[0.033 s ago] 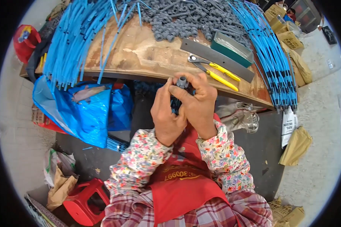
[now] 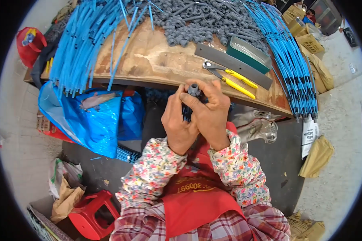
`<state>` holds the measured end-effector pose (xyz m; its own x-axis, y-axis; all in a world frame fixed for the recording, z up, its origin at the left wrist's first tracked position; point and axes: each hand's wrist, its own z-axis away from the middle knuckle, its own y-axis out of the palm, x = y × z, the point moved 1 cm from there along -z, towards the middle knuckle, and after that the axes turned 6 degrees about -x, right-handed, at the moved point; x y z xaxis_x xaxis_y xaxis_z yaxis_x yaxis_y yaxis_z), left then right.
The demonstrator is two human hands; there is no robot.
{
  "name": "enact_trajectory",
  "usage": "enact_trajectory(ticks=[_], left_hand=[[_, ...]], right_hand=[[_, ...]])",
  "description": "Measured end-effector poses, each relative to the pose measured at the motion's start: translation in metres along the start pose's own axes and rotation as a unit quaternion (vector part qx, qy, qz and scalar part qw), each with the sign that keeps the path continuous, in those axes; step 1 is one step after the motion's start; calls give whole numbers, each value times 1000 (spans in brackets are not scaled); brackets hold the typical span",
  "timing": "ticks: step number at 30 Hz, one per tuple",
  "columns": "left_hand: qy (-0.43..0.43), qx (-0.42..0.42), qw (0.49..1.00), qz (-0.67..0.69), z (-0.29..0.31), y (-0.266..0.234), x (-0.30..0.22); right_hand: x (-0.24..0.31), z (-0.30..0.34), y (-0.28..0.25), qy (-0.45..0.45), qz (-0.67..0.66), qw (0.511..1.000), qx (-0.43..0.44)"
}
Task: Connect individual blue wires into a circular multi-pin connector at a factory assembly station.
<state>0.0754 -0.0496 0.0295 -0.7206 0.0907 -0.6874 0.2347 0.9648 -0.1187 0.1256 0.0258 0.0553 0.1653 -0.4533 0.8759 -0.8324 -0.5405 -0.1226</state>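
In front of the table's near edge, my two hands are together around a grey plastic fitting (image 2: 194, 89) with an open round top. My left hand (image 2: 177, 122) is closed on its left side, fingers curled up against it. From the right, my right hand (image 2: 210, 108) grips the same fitting, thumb across its front and fingers bent over behind. Something dark shows below the fitting between the palms; what it is I cannot make out. Beyond my hands, yellow-handled pliers (image 2: 232, 79) lie on the wooden table (image 2: 149, 60), jaws toward the left.
Grey fittings (image 2: 205, 20) are heaped at the back. Bundles of blue tubes lie left (image 2: 78, 44) and right (image 2: 291, 60), overhanging the edge. A green tray (image 2: 249, 54) stands behind a flat grey bar (image 2: 233, 64). Lower left are a blue bag (image 2: 94, 130) and a red stool (image 2: 93, 217).
The whole view has shifted slightly, so the table and floor things sit a little further right and lower. My hands keep nearly the same hold on the fitting.
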Motion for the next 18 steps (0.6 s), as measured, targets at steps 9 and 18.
enact_trajectory(ticks=[9, 18], left_hand=[[-85, 10, 996, 11, 5, -14, 28], [-195, -12, 972, 134, 4, -9, 19]], right_hand=[[7, 25, 31, -70, 82, 994, -11], [3, 40, 33, -21, 25, 999, 31]])
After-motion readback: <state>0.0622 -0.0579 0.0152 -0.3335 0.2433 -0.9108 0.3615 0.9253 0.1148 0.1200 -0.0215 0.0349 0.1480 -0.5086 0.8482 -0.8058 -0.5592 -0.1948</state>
